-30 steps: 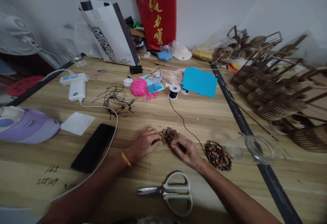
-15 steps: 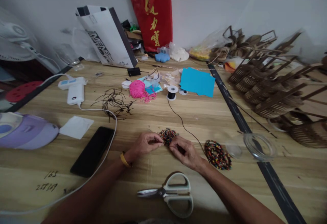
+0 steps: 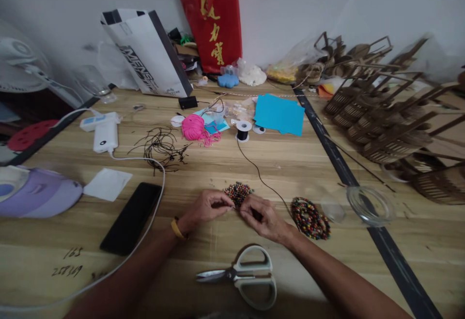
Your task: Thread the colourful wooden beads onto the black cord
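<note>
Pale wood-grain table (image 3: pixel 214 164) bears a heap of small, round, multicoloured beads (image 3: pixel 238 192)

Red, orange, green and dark beads crowd together just beyond the person's fingertips, with a few tiny pale strays scattered at the upper left. At the heap's near edge, the left hand (image 3: pixel 207 208) bends thumb and forefinger toward a pinch; whether the tips grip anything is too small to tell. The right hand (image 3: pixel 262 216) curls inward beside it, its grip hidden. Thin black cord (image 3: pixel 258 169) runs from a white plastic spool (image 3: pixel 244 125) down toward the right wrist, near coiled strands of multicoloured beads (image 3: pixel 310 218). Nearer the person lie pale-handled steel scissors (image 3: pixel 232 274); farther off, a bright pink yarn ball (image 3: pixel 193 127) and flat blue sheets (image 3: pixel 279 114).
</note>
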`<state>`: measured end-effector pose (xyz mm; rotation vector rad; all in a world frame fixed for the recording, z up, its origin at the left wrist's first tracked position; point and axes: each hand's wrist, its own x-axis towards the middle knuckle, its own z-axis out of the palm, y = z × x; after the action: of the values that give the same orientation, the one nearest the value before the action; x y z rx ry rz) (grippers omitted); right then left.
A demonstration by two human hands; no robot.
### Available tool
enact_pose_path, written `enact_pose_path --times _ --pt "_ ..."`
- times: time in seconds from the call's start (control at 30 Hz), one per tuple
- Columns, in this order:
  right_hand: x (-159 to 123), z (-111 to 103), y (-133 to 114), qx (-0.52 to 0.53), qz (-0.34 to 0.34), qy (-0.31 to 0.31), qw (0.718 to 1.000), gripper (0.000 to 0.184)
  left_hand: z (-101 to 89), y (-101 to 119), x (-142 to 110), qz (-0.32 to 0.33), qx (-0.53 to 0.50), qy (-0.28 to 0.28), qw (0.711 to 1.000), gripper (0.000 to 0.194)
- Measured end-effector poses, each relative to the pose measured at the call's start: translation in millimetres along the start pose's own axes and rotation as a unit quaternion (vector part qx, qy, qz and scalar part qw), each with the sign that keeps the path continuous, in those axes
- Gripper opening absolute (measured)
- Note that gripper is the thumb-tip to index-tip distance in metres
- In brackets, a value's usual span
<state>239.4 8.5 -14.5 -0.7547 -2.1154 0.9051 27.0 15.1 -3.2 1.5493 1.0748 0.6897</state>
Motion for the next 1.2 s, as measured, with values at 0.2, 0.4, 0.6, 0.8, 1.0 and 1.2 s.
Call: enact_pose_path --times 0.2,0.4,0.6,0.8,1.0,1.2 --pt "-0.1 -0.2 -1.7 -0.004 0.003 -0.007 1.000 0.011 -0.5 -0.7 -0.4 0.011 0.007 0.000 1.000 0.012" --pt "-0.2 0.0 -2.0 -0.006 0.001 -0.005 1.000 0.010 -1.0 0.5 -0.1 0.014 0.011 0.000 1.000 0.011" --pt "0.8 0.7 -1.1 -0.008 -0.007 -0.004 1.000 0.012 0.6 0.8 -1.1 0.016 0.005 -0.009 1.000 0.012" --pt "1.6 0.4 -1.9 -0.011 -0.010 -0.004 1.000 0.012 0.9 1.0 -1.4 0.022 0.008 -0.006 1.000 0.012" --pt "2.0 -0.6 -3.4 -0.011 -0.004 -0.004 1.000 0.012 1.0 2.4 -2.3 0.024 0.016 -0.009 1.000 0.012" --pt "2.1 -0.3 -3.3 -0.011 -0.003 -0.008 1.000 0.013 2.8 2.5 -2.0 0.024 0.010 -0.016 1.000 0.013"
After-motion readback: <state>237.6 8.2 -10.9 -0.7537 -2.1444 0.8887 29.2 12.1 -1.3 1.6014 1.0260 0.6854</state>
